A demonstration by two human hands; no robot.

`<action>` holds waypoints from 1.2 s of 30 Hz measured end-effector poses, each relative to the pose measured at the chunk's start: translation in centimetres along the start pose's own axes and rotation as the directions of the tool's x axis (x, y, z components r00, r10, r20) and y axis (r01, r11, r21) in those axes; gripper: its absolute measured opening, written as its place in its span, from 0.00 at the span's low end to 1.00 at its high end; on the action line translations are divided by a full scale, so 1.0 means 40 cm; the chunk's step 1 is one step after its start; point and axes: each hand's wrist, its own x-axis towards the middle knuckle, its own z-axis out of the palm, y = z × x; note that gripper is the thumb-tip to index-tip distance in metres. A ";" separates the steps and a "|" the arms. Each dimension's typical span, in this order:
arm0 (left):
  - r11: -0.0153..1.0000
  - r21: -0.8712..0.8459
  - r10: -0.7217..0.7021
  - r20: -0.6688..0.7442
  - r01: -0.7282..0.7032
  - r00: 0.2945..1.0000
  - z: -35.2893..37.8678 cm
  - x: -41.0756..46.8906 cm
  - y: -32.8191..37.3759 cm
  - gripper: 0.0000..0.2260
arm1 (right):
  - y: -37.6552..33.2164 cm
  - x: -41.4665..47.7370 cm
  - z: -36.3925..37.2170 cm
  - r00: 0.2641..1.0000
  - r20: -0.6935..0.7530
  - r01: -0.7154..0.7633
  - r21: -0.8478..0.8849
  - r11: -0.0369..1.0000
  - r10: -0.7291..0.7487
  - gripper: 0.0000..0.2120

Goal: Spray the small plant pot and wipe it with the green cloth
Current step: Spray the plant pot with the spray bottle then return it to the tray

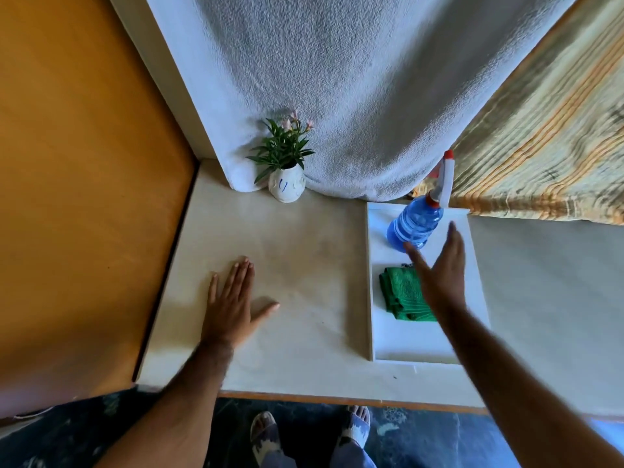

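Note:
A small white plant pot with blue marks holds a green plant with pink buds at the back of the table. On a white tray to the right stand a blue spray bottle with a white and red trigger head and a folded green cloth. My right hand hovers open above the cloth, fingers stretched toward the bottle, not touching it. My left hand lies flat and open on the table, well in front of the pot.
The cream table ends at a front edge near my feet. A white textured cloth hangs behind the pot. A striped fabric lies at the right rear. An orange wall borders the left side.

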 end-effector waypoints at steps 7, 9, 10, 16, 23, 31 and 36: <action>1.000 0.025 0.021 -0.086 -0.019 0.996 0.021 -0.001 -0.010 0.48 | -0.089 0.225 -0.035 0.988 -0.023 0.155 0.300 0.941 -0.156 0.39; 0.999 0.036 0.024 -0.101 -0.021 0.995 0.026 -0.001 -0.014 0.48 | -0.083 0.238 -0.016 0.989 0.051 0.110 0.368 0.923 -0.138 0.32; 0.999 0.041 0.026 -0.107 -0.021 0.994 0.029 0.000 -0.015 0.48 | -0.075 0.237 -0.006 0.991 0.062 0.086 0.390 0.917 -0.120 0.29; 0.999 0.050 0.026 -0.128 -0.020 0.991 0.036 -0.002 -0.017 0.48 | -0.093 0.219 0.025 0.995 -0.097 0.015 0.490 0.872 0.038 0.13; 0.998 0.052 0.046 -0.218 -0.036 0.975 0.038 -0.003 -0.014 0.47 | -0.228 0.186 0.057 0.982 -0.012 0.169 0.511 0.843 -0.189 0.12; 0.999 0.013 0.043 -0.305 -0.041 0.951 0.052 0.000 -0.019 0.44 | -0.343 0.056 0.312 0.868 0.489 -0.026 0.214 0.976 -0.084 0.09; 1.000 0.004 0.025 -0.276 -0.025 0.961 0.057 0.000 -0.027 0.45 | -0.378 0.041 0.383 0.867 0.499 -0.037 0.092 0.995 -0.014 0.11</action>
